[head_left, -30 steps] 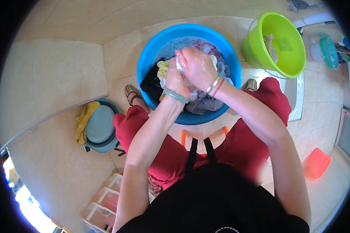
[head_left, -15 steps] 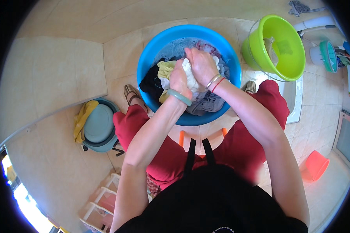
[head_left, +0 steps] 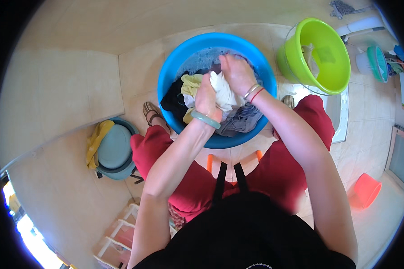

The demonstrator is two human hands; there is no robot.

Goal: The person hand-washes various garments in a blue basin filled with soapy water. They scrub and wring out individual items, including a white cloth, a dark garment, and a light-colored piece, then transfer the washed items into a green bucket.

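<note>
1. Scrubbing going on over the blue basin [head_left: 175,67] on the tiled floor [head_left: 134,67], both hands bunched around a white cloth [head_left: 222,92].
2. Left hand [head_left: 205,96]: grip curled tight round the lower left part of the white cloth, fingers wrapped in, nothing spread. Pale green bangle [head_left: 206,119] sitting on that wrist.
3. Right hand [head_left: 237,74]: grip pressed closed over the top of the same cloth, knuckles up, fingertips tucked into the fabric. Thin bracelets [head_left: 253,92] on that wrist, one silvery, one red.
4. White cloth squeezed between the two hands, held just above the rest of the wash, roughly mid-basin.
5. Underneath: yellow garment [head_left: 191,85] to the left, black garment [head_left: 173,99] against the left wall, grey garment [head_left: 242,122] toward the near rim, soapy water [head_left: 202,58] at the far side.
6. Green bucket [head_left: 318,54] just beside the basin on the right, something pale hanging inside it.
7. Grey-blue bowl [head_left: 114,148] with a yellow rag [head_left: 96,141] off to the left, well apart.
8. Orange tub [head_left: 367,190] far right, near the edge.
9. Red trousers [head_left: 292,157] on knees either side of the basin, sandalled foot [head_left: 150,114] by the left rim.
</note>
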